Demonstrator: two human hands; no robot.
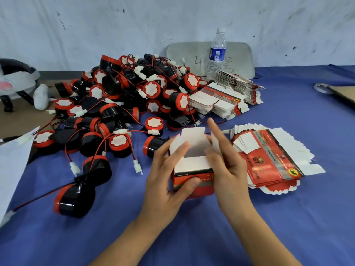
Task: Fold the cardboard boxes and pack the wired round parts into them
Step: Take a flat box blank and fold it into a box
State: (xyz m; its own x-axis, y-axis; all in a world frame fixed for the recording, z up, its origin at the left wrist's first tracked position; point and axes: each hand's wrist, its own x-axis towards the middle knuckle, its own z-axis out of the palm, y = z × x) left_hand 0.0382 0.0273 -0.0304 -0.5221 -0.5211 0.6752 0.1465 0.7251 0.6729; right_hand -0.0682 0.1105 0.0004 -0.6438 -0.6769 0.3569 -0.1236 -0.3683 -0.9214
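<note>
A half-folded red and white cardboard box stands in the lower centre of the frame on the blue-covered table, its top open and its white flaps raised. The left hand grasps it, thumb pressed on the red front face and fingers curled over the left flap. The right hand lies released along the box's right side, its fingers nearly straight against the right flap.

Just right of the box is a fanned stack of flat red and white box blanks. A big heap of black and red round parts with red-black wires and white plugs fills the centre left. More bundled flat blanks lie right of the heap, near a clear plastic water bottle.
</note>
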